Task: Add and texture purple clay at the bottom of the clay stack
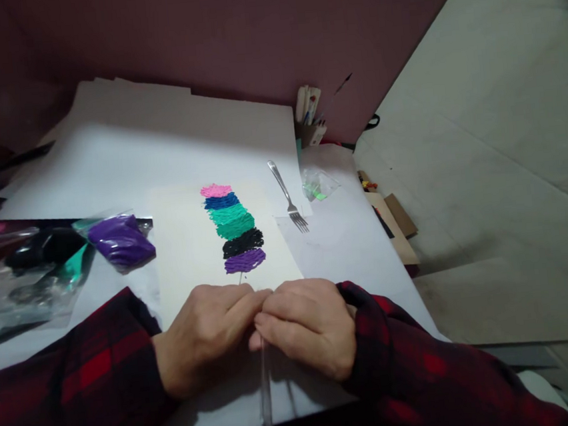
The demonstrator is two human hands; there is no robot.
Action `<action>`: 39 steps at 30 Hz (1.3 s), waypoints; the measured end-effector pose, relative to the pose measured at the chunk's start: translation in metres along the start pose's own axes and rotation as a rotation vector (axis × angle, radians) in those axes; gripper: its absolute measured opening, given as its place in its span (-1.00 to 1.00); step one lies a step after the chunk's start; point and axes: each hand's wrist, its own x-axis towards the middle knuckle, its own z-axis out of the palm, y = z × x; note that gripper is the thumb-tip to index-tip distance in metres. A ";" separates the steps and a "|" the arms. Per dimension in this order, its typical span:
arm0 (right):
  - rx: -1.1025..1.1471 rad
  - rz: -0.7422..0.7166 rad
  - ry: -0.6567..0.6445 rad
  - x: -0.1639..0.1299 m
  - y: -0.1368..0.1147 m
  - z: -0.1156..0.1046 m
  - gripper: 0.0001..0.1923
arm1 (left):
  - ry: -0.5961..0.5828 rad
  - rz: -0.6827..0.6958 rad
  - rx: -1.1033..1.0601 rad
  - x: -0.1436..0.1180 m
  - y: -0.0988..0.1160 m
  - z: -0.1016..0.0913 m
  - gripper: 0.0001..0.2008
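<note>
My left hand (209, 330) and my right hand (307, 324) meet at the lower edge of a cream sheet of paper (182, 249). The fingers of my right hand are closed on a thin tool with a clear handle (265, 395), which sticks out below, toward me. A thin tip shows just above the hands. My left hand is also closed, against the right fingertips; what lies in its fingers is hidden. On the paper is a column of textured strands in bands: pink (215, 191), blue (221, 201), green (232, 219), black (242, 242) and purple (245, 261).
A fork (288, 196) lies right of the bands, beside a small clear bag with green material (319, 186). To the left are a bag of purple material (122, 242) and other plastic bags (14, 279). Large white sheets (155, 131) and a pen holder (308, 113) stand behind.
</note>
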 end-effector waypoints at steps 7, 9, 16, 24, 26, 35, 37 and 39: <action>0.028 0.560 0.279 -0.001 0.014 0.006 -0.74 | 0.194 -0.514 -0.144 0.005 -0.011 -0.009 -0.71; 0.188 0.784 0.175 -0.001 0.023 0.010 -0.70 | 0.288 -0.665 -0.225 0.009 -0.015 -0.011 -0.77; 0.486 0.974 0.258 -0.006 0.041 0.020 -0.66 | 0.359 -0.872 -0.513 0.026 -0.023 -0.018 -0.86; 0.416 0.934 0.186 -0.005 0.042 0.019 -0.66 | 0.281 -1.000 -0.729 0.050 -0.016 -0.041 -0.85; 0.408 0.925 0.170 -0.004 0.042 0.018 -0.67 | 0.250 -0.975 -0.693 0.051 -0.015 -0.036 -0.85; 0.440 0.934 0.160 -0.005 0.045 0.016 -0.69 | 0.199 -0.906 -0.515 0.047 -0.025 -0.004 -0.81; 0.453 0.936 0.157 -0.005 0.045 0.016 -0.69 | 0.172 -0.895 -0.477 0.046 -0.025 -0.001 -0.81; 0.469 0.939 0.157 -0.005 0.046 0.015 -0.68 | 0.150 -0.873 -0.461 0.045 -0.025 0.001 -0.81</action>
